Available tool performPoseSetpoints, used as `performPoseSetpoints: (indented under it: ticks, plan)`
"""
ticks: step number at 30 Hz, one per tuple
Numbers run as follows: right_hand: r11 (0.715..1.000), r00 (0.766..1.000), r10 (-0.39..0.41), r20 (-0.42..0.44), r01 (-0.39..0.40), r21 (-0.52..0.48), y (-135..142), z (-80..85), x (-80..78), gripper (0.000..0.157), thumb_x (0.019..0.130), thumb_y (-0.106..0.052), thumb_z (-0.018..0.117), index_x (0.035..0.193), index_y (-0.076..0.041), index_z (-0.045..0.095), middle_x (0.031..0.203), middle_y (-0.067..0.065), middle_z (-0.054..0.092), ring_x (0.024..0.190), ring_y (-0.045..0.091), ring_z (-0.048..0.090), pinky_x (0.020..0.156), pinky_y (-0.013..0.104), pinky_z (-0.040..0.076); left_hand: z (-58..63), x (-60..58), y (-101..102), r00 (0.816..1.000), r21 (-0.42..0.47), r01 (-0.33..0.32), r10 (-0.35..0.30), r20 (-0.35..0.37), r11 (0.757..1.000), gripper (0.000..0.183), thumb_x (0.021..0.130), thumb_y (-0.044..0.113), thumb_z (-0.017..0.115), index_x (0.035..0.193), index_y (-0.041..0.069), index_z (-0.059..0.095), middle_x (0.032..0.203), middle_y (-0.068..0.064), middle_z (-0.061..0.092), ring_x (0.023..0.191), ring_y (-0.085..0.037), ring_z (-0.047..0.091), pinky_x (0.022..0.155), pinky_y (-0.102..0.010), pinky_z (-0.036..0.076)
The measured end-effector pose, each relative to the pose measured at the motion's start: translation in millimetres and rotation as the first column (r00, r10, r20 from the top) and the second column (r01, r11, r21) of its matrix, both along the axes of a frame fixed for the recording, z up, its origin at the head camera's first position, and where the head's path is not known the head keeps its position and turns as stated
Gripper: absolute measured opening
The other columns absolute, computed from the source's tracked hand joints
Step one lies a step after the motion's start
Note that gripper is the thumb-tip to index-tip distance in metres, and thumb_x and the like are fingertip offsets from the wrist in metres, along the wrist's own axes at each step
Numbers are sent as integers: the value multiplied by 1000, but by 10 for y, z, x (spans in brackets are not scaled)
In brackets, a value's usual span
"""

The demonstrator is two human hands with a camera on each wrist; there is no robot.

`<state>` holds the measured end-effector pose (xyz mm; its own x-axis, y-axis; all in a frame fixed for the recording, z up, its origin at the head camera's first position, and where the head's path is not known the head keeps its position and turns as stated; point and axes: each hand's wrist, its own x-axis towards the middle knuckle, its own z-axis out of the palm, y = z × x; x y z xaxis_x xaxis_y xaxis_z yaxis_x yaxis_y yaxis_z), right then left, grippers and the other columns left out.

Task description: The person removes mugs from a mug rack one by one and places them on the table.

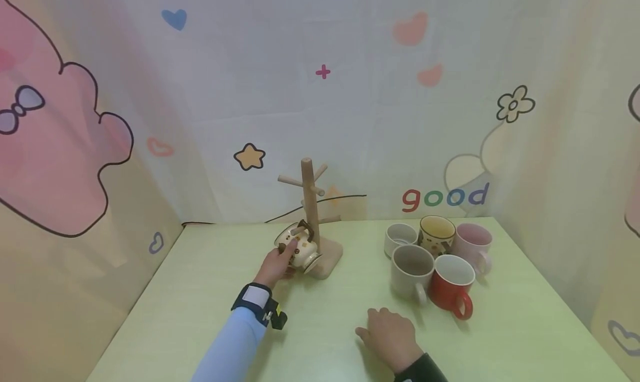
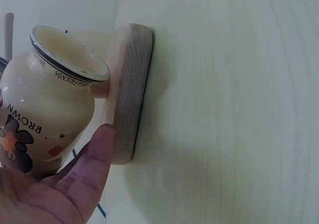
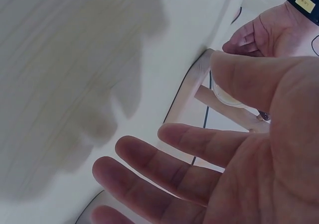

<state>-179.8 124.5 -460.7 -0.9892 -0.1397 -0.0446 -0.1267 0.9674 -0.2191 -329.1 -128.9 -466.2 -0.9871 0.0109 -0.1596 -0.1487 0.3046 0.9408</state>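
Observation:
My left hand (image 1: 274,266) grips a cream mug (image 1: 300,253) with a brown bear print, thumb on its side. The mug is tilted beside the post of a wooden mug tree (image 1: 310,204), its dark handle (image 1: 306,228) close to a low peg. Whether that peg passes through the handle, I cannot tell. In the left wrist view the mug's printed rim (image 2: 70,52) is close to the tree's wooden base (image 2: 134,84). My right hand (image 1: 392,337) is over the table front with nothing in it; the right wrist view shows its fingers (image 3: 164,169) spread and relaxed.
Several mugs stand grouped at the right: a small white one (image 1: 400,240), a yellow one (image 1: 436,237), a pink one (image 1: 473,243), a grey-white one (image 1: 411,271) and a red one (image 1: 450,285). A printed curtain (image 1: 250,93) encloses the table (image 1: 165,310).

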Motion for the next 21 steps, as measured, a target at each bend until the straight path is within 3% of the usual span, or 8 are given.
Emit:
performPoseSetpoints:
  ticks: [11, 21]
  plan:
    - [1000, 1000, -9, 0, 9, -3, -4, -4, 8, 34, 88, -37, 73, 88, -4, 64, 71, 8, 54, 62, 27, 56, 56, 44, 48, -1, -28, 42, 999, 109, -42, 39, 27, 993, 73, 99, 55, 52, 130, -11, 48, 125, -28, 57, 87, -28, 70, 84, -44, 56]
    - [1000, 1000, -10, 26, 11, -22, -3, -3, 12, 32, 88, -35, 73, 88, -4, 64, 70, 7, 54, 61, 25, 53, 57, 44, 48, 12, -36, 57, 998, 108, -51, 49, 29, 993, 70, 99, 53, 53, 129, -10, 49, 125, -28, 57, 89, -29, 70, 85, -44, 56]
